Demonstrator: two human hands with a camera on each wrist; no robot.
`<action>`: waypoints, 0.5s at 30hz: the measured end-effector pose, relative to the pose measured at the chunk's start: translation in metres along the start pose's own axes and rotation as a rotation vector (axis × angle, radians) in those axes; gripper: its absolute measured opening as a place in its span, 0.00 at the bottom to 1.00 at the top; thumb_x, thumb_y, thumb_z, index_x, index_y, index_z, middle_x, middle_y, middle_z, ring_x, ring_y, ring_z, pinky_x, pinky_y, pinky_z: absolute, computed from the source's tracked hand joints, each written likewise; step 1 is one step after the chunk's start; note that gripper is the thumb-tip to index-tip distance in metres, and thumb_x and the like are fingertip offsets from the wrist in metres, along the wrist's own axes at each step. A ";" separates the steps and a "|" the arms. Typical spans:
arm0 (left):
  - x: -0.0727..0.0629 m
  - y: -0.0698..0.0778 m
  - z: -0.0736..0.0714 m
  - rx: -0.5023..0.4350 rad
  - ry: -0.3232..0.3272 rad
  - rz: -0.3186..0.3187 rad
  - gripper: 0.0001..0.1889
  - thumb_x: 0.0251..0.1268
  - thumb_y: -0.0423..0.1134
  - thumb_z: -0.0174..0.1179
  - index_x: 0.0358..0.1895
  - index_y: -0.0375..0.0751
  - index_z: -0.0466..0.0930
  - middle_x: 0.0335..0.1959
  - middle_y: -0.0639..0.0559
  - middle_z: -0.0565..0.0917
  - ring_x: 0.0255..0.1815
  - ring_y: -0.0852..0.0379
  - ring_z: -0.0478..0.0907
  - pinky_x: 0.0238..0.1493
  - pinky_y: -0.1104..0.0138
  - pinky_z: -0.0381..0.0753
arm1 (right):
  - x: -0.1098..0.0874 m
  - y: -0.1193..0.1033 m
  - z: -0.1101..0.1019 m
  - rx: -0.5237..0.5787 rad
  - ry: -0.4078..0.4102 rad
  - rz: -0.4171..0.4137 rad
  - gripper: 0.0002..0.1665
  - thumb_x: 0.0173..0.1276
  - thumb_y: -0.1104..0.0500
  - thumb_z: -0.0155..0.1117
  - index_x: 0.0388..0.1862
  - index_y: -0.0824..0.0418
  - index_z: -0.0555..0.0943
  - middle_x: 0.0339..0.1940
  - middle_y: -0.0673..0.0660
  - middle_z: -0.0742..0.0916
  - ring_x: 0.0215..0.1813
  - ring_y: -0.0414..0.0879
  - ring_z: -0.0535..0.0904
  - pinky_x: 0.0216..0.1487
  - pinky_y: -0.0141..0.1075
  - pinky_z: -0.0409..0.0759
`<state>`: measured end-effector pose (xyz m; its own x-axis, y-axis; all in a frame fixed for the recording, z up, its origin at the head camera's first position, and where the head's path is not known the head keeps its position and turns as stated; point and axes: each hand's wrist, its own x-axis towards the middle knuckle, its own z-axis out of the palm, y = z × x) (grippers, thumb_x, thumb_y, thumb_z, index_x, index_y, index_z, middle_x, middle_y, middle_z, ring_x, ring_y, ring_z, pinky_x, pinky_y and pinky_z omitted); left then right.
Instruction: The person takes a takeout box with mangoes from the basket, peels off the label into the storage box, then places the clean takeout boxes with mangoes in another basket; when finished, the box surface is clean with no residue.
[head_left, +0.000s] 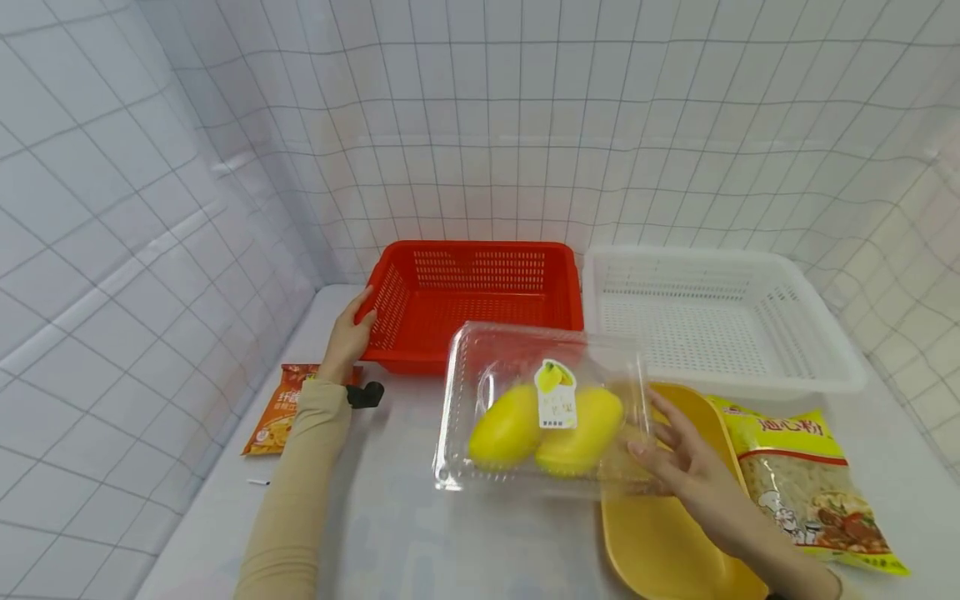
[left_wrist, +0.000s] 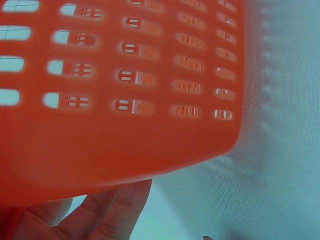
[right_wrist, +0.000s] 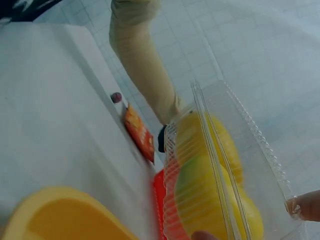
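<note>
In the head view my right hand grips the right end of a clear plastic box holding two yellow mangoes. A white label with a mango picture is stuck on its lid. The box is raised and tilted, overlapping the front of the red basket. My left hand holds that basket by its left side. Fingers show below the basket's edge in the left wrist view. In the right wrist view, fingertips press the box's edge while the mangoes show through the plastic.
A white basket stands right of the red one. Below the right forearm lies a yellow tray. Beside it is a green-and-yellow food packet. An orange snack packet lies by the left forearm. White grid-patterned sheets hang behind and at the sides.
</note>
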<state>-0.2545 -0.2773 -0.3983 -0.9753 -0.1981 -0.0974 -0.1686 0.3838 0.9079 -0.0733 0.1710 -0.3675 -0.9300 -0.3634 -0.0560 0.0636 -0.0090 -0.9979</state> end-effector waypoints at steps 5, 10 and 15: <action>-0.001 -0.001 0.000 0.025 0.008 0.019 0.27 0.77 0.41 0.41 0.75 0.61 0.50 0.74 0.46 0.53 0.55 0.42 0.66 0.46 0.62 0.69 | 0.000 0.013 0.015 0.082 -0.146 0.093 0.43 0.73 0.63 0.53 0.77 0.58 0.41 0.68 0.75 0.62 0.57 0.58 0.74 0.44 0.53 0.79; 0.000 -0.001 -0.001 0.028 0.016 -0.001 0.27 0.77 0.41 0.42 0.75 0.61 0.50 0.74 0.46 0.54 0.53 0.43 0.67 0.45 0.62 0.71 | 0.009 0.021 0.032 0.072 -0.180 0.178 0.46 0.70 0.59 0.58 0.77 0.56 0.43 0.70 0.76 0.57 0.59 0.61 0.72 0.45 0.50 0.80; 0.000 -0.001 0.001 0.019 0.014 -0.003 0.27 0.77 0.41 0.43 0.75 0.61 0.51 0.73 0.46 0.55 0.52 0.43 0.68 0.45 0.61 0.73 | 0.020 0.030 0.048 0.022 -0.123 0.211 0.47 0.68 0.58 0.61 0.77 0.55 0.45 0.69 0.77 0.57 0.59 0.60 0.71 0.45 0.45 0.79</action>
<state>-0.2543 -0.2768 -0.3995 -0.9727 -0.2120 -0.0943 -0.1745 0.4005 0.8995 -0.0721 0.1187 -0.3972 -0.8440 -0.4704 -0.2576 0.2611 0.0591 -0.9635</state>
